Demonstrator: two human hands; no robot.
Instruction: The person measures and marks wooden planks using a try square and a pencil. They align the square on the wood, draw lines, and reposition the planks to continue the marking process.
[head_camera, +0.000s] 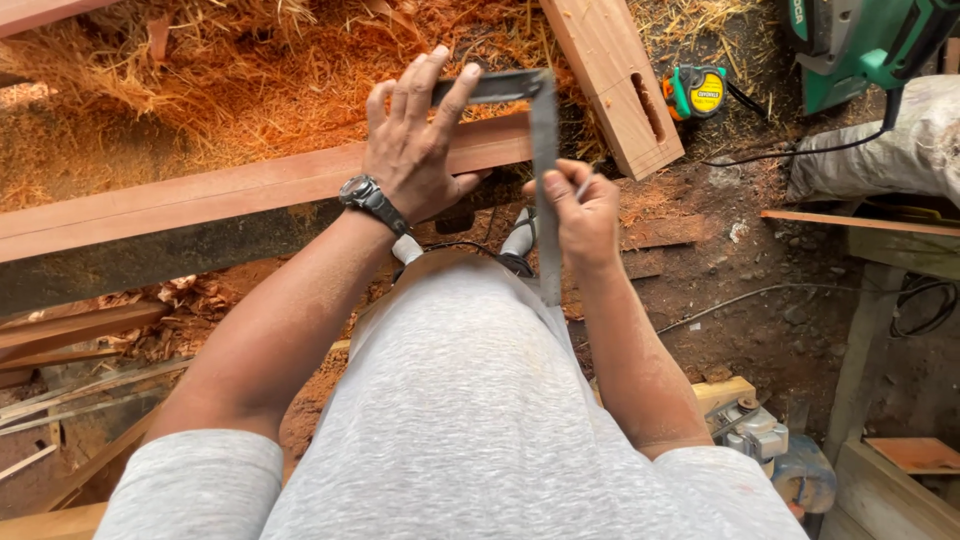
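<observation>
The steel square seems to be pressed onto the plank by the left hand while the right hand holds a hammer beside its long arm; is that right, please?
Not quite: the right hand holds a thin pencil-like marker, not a hammer. The head view shows it beside the long arm of the steel square, which the left hand presses onto the plank.

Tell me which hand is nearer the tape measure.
Right. The right hand, at the steel square's long blade, sits below-left of the tape measure; the left hand presses the beam farther left.
</observation>
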